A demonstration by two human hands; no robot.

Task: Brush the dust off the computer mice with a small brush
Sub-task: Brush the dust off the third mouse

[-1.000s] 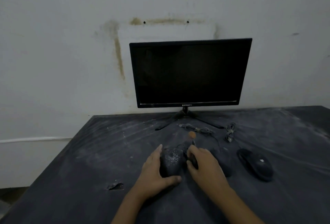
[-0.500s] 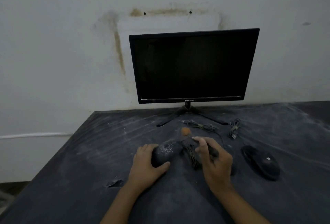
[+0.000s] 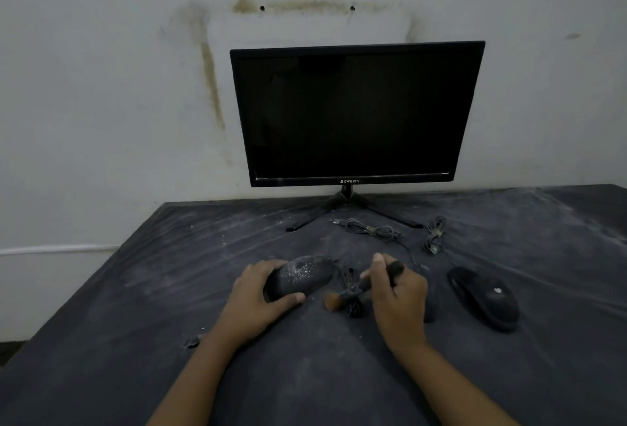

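Left hand [image 3: 256, 303] grips dusty mouse [image 3: 302, 277] on the tabletop [image 3: 135, 323]: fingers [image 3: 252, 271] curled over its far left side, thumb [image 3: 293, 297] pressed along the near edge, so the mouse is clamped between them, its speckled top exposed and facing up. Mouse lies sideways, long axis running left to right. Right hand [image 3: 398, 300] just right of it, fingers closed round the small brush [image 3: 395, 268]; dark handle end sticks out past the knuckles toward the far right, orange bristles [image 3: 330, 300] point near-left, down by the tabletop, just off the mouse's near right corner; can't tell if they touch it. Bundled mouse cord [image 3: 353, 307] sits under the brush, between the two hands. Second mouse [image 3: 485, 296], black, lies apart to the right, untouched. Dark shape behind the right hand, mostly hidden, can't identify. Behind: two loose cable coils [image 3: 371, 230] [image 3: 435, 234], and black monitor [image 3: 356, 113] on a splayed stand, screen off, against a stained wall [image 3: 101, 86]. Tabletop streaked with pale dust
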